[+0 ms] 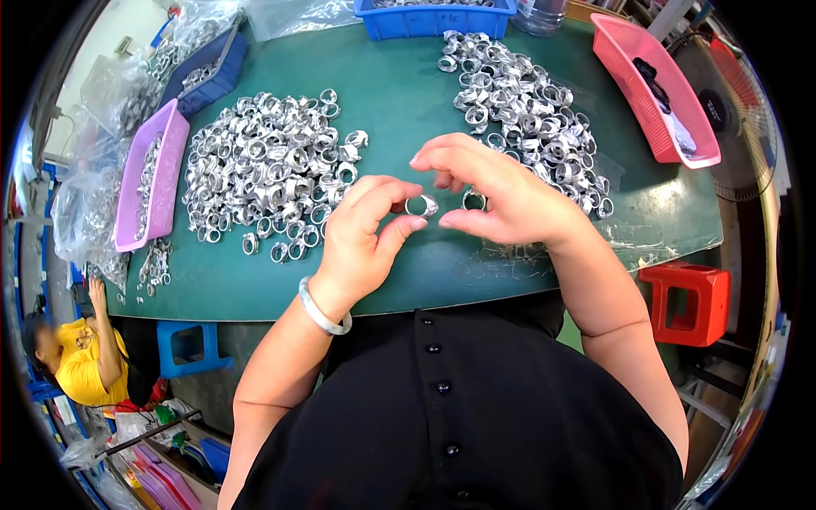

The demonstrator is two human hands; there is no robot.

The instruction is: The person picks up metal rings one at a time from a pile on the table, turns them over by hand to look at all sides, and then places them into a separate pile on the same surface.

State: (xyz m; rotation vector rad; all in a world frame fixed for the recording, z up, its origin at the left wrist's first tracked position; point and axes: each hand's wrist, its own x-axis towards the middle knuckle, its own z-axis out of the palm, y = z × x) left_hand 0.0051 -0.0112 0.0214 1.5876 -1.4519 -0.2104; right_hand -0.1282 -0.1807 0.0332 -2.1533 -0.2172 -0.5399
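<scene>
Two bare hands above a green worktable (391, 93). The left hand (353, 246), with a pale bangle (308, 310) at its wrist, pinches a silver-coloured finger ring (422, 206) between thumb and fingertips, near the table's front edge and between two heaps. The right hand (520, 200) is curved, thumb and fingers apart; a second ring (474, 200) appears within this curve, though whether it is gripped cannot be told. Left: larger ring heap (263, 166), beside a lilac basket (174, 166). Right: elongated ring heap (540, 119), partly behind the right hand. Far right: pink basket (631, 102) containing dark articles
</scene>
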